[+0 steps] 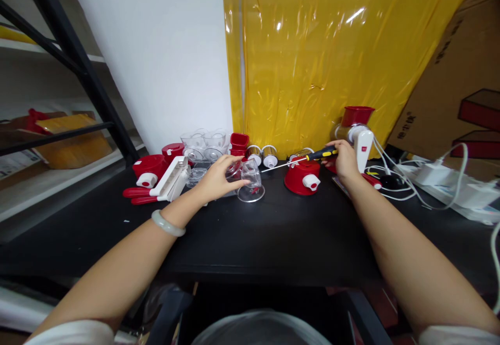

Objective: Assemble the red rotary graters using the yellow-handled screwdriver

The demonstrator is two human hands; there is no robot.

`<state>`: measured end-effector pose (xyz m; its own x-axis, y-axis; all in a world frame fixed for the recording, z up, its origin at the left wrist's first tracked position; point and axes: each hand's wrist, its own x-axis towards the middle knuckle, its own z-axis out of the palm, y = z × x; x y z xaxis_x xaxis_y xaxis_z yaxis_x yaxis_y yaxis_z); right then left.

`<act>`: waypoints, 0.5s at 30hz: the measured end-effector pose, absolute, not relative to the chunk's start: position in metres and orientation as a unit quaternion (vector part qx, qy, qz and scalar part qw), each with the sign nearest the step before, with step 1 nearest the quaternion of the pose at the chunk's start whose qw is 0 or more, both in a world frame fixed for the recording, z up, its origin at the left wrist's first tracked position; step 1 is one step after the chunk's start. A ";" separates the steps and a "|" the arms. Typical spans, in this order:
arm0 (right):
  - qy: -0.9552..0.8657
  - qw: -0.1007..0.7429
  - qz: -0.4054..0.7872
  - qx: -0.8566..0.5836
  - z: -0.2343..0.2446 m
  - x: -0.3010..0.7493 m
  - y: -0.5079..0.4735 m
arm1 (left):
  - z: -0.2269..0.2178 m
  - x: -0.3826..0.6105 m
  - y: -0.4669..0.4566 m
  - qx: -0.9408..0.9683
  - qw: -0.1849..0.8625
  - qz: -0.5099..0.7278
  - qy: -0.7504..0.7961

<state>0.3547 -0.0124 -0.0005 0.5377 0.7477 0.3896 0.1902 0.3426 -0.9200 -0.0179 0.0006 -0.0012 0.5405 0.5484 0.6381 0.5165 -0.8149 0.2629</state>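
My left hand (219, 178) is curved at the left side of a clear plastic part (253, 175) with a round, flared rim, its thumb and fingers around it. This part stands rim-down on the black table. In my right hand (346, 160) is a screwdriver (322, 153) with a black and yellow handle. Its metal shaft points left, and the tip is at or close to the clear part; contact cannot be made out. Below the shaft sits a red base (301, 178) with a white knob.
Left on the black table (250, 241) are a white part with red handles (172, 181), another red base (150, 168) and stacked clear parts (205, 142). Metal drums (269, 155) stand at the back. A red-and-white grinder (363, 142) and a cabled power strip (457, 194) are right.
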 end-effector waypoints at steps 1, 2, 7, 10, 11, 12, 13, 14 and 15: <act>-0.431 0.695 0.212 -0.535 0.000 0.354 -0.012 | -0.001 -0.018 0.001 0.877 0.022 0.371 0.303; -0.425 0.696 0.219 -0.535 0.001 0.354 -0.012 | -0.001 -0.018 0.000 0.877 0.022 0.371 0.304; -0.429 0.690 0.203 -0.547 0.001 0.355 -0.011 | 0.000 -0.018 -0.001 0.876 0.027 0.369 0.310; -0.441 0.681 0.182 -0.555 0.000 0.356 -0.010 | 0.001 -0.018 -0.001 0.875 0.028 0.369 0.311; -0.448 0.679 0.177 -0.554 -0.001 0.357 -0.010 | 0.000 -0.018 -0.001 0.875 0.028 0.369 0.311; -0.454 0.678 0.173 -0.551 -0.002 0.357 -0.010 | 0.000 -0.018 -0.001 0.876 0.027 0.369 0.310; -0.461 0.677 0.170 -0.548 -0.002 0.358 -0.010 | 0.000 -0.018 -0.001 0.876 0.027 0.370 0.309; -0.465 0.677 0.169 -0.545 -0.003 0.358 -0.009 | 0.000 -0.018 -0.001 0.876 0.027 0.370 0.308; -0.467 0.677 0.167 -0.543 -0.003 0.358 -0.010 | 0.000 -0.018 -0.001 0.876 0.027 0.370 0.308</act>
<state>0.3580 -0.0096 -0.0031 0.5081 0.7342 0.4503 0.2806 0.3532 -0.8925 -0.0182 -0.0008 -0.0003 0.5362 0.5594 0.6321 0.5191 -0.8091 0.2756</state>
